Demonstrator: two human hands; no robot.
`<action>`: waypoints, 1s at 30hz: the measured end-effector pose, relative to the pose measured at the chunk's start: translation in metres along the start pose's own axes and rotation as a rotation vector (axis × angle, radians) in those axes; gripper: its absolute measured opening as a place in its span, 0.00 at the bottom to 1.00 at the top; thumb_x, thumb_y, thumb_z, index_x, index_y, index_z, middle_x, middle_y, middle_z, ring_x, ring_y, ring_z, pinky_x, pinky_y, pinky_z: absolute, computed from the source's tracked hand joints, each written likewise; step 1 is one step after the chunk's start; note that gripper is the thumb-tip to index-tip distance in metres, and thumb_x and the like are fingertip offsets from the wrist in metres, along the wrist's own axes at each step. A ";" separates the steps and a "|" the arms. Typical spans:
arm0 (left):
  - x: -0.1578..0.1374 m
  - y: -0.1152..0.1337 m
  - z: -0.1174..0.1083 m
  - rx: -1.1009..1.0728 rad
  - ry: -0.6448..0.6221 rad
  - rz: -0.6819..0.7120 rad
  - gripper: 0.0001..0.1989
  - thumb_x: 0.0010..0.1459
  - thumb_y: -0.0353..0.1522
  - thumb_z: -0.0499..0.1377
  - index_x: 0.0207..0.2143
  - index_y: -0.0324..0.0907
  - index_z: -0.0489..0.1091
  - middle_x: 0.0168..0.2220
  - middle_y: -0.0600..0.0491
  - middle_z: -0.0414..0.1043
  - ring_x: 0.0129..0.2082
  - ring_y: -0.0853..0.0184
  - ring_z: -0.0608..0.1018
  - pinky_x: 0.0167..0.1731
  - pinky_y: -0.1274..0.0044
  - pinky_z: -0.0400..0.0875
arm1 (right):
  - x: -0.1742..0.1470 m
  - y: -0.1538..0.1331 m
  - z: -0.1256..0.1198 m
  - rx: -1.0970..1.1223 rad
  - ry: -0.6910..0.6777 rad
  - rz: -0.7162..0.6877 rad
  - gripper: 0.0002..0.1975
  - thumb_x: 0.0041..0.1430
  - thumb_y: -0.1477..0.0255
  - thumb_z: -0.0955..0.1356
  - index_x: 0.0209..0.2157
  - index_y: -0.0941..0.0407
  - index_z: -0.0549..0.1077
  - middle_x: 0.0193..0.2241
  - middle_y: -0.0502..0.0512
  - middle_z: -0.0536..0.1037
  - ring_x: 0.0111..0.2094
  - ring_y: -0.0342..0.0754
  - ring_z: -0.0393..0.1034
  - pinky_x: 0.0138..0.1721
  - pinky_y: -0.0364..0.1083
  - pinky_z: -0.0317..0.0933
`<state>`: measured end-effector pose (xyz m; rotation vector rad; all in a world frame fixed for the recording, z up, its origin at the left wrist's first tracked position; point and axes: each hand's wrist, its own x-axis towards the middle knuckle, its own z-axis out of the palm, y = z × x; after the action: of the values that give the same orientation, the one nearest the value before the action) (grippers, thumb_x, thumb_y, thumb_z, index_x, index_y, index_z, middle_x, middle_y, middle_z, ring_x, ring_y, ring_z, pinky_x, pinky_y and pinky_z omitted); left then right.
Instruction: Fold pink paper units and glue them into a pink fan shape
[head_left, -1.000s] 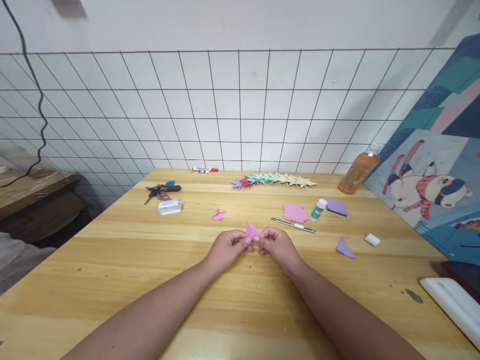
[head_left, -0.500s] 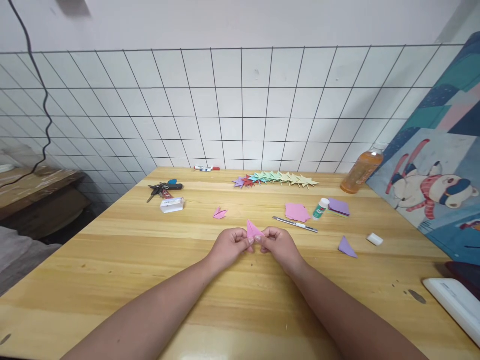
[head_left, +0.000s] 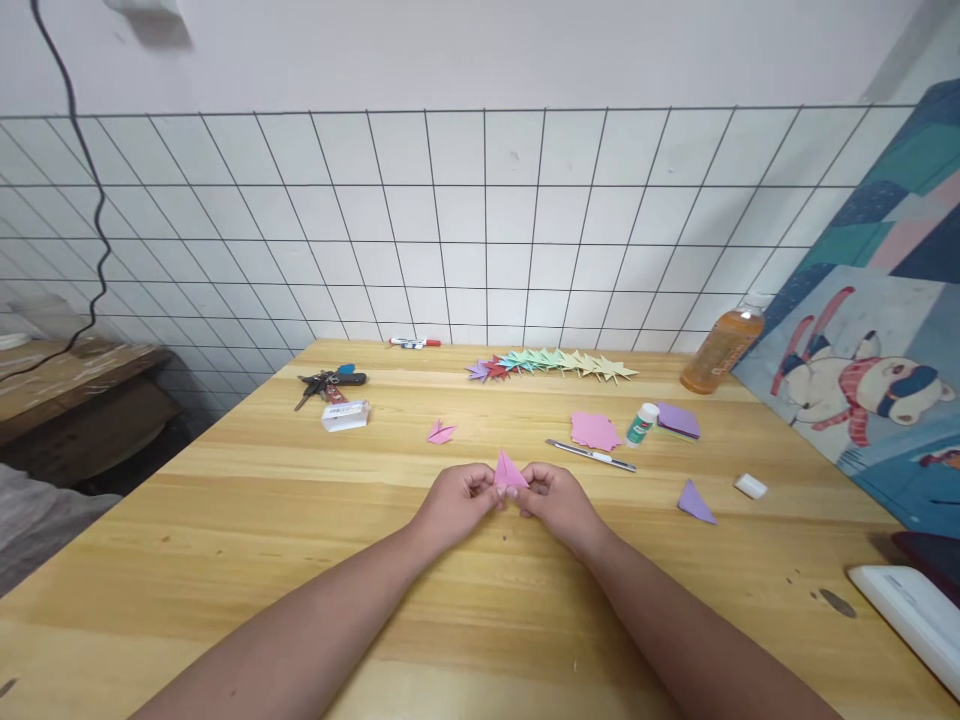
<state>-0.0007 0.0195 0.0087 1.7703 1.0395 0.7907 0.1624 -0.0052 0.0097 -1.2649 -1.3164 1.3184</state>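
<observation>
The left hand (head_left: 457, 503) and right hand (head_left: 559, 505), both nearly closed, pinch a seemingly part-folded pink paper triangle (head_left: 510, 473) above the worktop (head_left: 262, 500), a folded pink piece (head_left: 441, 433) at its ten o'clock, unfolded pink sheets (head_left: 595, 431) at two.

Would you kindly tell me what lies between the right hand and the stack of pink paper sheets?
In the head view, a slim utility knife lies between the right hand and the stack of pink paper sheets.

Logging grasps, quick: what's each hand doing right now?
Left hand: closed, pinching the pink folded triangular paper.
Right hand: closed, pinching the same paper's other side.
</observation>
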 end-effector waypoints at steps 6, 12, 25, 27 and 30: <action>0.001 -0.002 0.000 0.042 -0.029 0.012 0.10 0.50 0.35 0.54 0.23 0.38 0.69 0.23 0.54 0.71 0.24 0.71 0.70 0.25 0.81 0.61 | 0.000 0.000 0.000 -0.008 0.009 0.004 0.12 0.39 0.65 0.71 0.20 0.57 0.67 0.17 0.46 0.69 0.18 0.39 0.61 0.24 0.40 0.58; 0.002 -0.007 0.000 0.054 -0.021 -0.006 0.13 0.49 0.39 0.55 0.24 0.38 0.69 0.21 0.57 0.67 0.21 0.73 0.66 0.22 0.82 0.56 | 0.002 0.005 0.000 0.017 0.031 0.009 0.13 0.39 0.64 0.71 0.19 0.57 0.66 0.17 0.46 0.69 0.20 0.41 0.62 0.25 0.41 0.60; 0.003 -0.004 -0.004 -0.057 -0.046 -0.030 0.14 0.50 0.40 0.54 0.25 0.37 0.71 0.25 0.51 0.74 0.26 0.69 0.72 0.28 0.80 0.62 | 0.003 0.004 0.000 0.035 0.060 0.023 0.13 0.38 0.63 0.71 0.20 0.57 0.67 0.19 0.48 0.71 0.21 0.41 0.64 0.25 0.41 0.62; 0.003 -0.003 -0.005 -0.063 -0.031 -0.035 0.14 0.50 0.39 0.54 0.24 0.37 0.71 0.25 0.51 0.74 0.26 0.69 0.72 0.29 0.80 0.63 | 0.004 0.004 -0.001 0.059 0.056 0.034 0.13 0.38 0.63 0.71 0.20 0.57 0.67 0.20 0.48 0.71 0.22 0.41 0.64 0.25 0.42 0.63; 0.004 -0.003 -0.006 -0.050 -0.008 -0.063 0.14 0.50 0.39 0.54 0.24 0.37 0.71 0.24 0.52 0.74 0.25 0.69 0.72 0.27 0.80 0.62 | 0.004 0.003 -0.002 0.084 0.068 0.061 0.13 0.39 0.63 0.71 0.22 0.57 0.68 0.21 0.49 0.71 0.23 0.42 0.64 0.25 0.42 0.64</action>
<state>-0.0051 0.0259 0.0082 1.6889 1.0569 0.7637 0.1640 -0.0011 0.0069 -1.2900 -1.1715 1.3471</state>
